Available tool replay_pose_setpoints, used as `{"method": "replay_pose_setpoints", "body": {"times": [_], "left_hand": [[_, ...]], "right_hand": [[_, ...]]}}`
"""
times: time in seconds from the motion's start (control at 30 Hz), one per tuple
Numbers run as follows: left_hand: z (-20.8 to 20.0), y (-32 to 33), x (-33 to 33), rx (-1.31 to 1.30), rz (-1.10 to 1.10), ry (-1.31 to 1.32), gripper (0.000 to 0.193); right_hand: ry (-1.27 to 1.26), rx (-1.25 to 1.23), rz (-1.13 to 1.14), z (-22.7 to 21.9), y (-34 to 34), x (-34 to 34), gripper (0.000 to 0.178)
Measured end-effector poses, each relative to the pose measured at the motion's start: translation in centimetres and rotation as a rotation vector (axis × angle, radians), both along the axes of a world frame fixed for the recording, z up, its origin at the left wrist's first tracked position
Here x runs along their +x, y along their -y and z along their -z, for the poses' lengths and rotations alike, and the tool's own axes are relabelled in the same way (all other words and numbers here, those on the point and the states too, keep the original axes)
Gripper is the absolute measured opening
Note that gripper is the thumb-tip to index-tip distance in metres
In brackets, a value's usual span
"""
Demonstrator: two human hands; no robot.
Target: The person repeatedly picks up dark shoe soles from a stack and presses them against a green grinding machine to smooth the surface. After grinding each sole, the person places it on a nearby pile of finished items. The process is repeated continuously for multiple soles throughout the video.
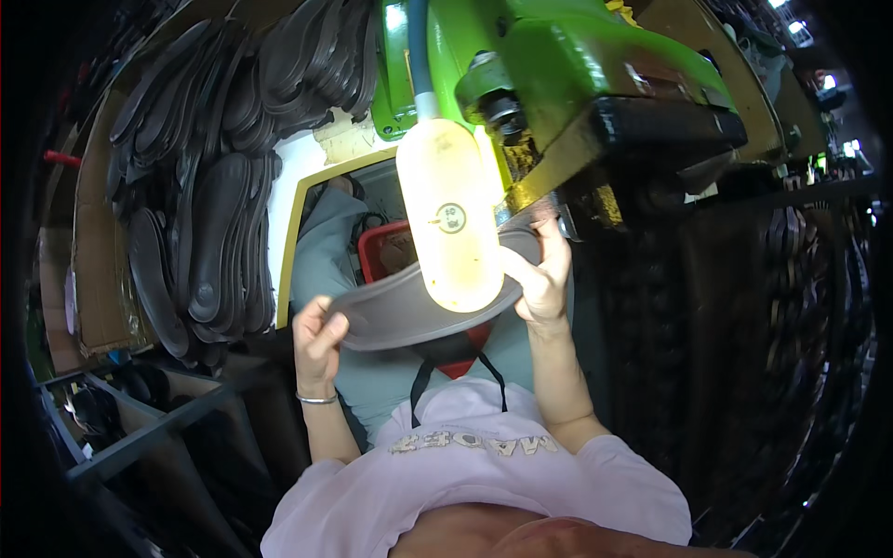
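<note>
Between my two hands I hold a dark grey shoe sole, stretched across in front of my body. My left hand pinches its left end between thumb and fingers. At the other end, my right hand grips it with the thumb on the near face. That right end lies close to the metal working part of a green machine; I cannot tell whether they touch. A glowing oval lamp hangs in front and hides the middle of the sole.
Many dark soles are stacked in an open cardboard box at the left. Below the lamp, a red container shows behind the sole. A grey rack stands at lower left. The machine's dark block juts out at upper right.
</note>
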State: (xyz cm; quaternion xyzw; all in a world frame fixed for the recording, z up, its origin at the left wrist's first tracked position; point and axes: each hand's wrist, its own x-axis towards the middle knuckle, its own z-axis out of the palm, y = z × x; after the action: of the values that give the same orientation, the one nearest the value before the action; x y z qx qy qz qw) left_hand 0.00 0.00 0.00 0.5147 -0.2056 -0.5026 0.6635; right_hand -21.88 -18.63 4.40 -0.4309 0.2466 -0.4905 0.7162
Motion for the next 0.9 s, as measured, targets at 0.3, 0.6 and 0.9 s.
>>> {"method": "replay_pose_setpoints", "body": {"times": [0.3, 0.6, 0.9], "left_hand": [[-2.7, 7.7, -6.2, -0.165, 0.454, 0.531, 0.029], [-4.1, 10.9, -9.4, -0.119, 0.164, 0.462, 0.014], [-3.2, 10.0, -11.0, -0.076, 0.085, 0.543, 0.015]], "right_hand": [[-0.186, -0.114, 0.069, 0.4, 0.5, -0.5, 0.035], [-0.14, -0.035, 0.131, 0.0, 0.5, -2.5, 0.026], [-0.268, -0.18, 0.047, 1.3, -0.2, -2.1, 0.03]]}}
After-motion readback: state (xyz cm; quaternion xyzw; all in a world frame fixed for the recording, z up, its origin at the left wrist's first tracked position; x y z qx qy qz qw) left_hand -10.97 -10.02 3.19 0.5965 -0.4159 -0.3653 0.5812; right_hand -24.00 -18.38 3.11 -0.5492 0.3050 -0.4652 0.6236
